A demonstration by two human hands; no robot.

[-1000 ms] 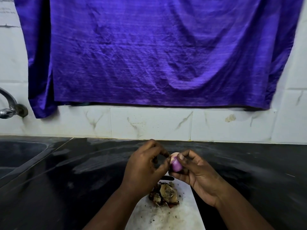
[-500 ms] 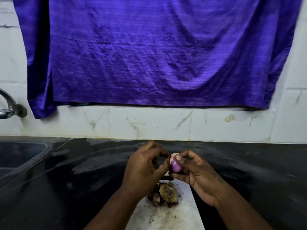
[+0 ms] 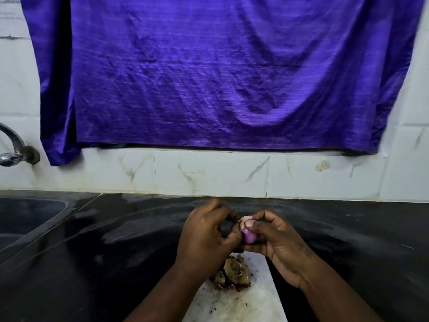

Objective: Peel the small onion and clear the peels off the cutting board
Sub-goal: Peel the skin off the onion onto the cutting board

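A purple cloth [image 3: 220,73] hung above a dark counter [image 3: 92,252]. On the white board [image 3: 253,300] lay the peels [image 3: 234,273], unmoved. Above them, the right hand [image 3: 276,240] still gripped the onion [image 3: 248,233], thumb now higher; the left hand [image 3: 206,235] stayed pinched on its skin.

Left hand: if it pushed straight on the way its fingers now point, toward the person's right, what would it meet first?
Most likely the small purple onion, pinched in the right hand. The left hand fingertips already sit at the onion's edge, apparently picking at a dark peel scrap, so there is hardly any gap, though depth is hard to judge.
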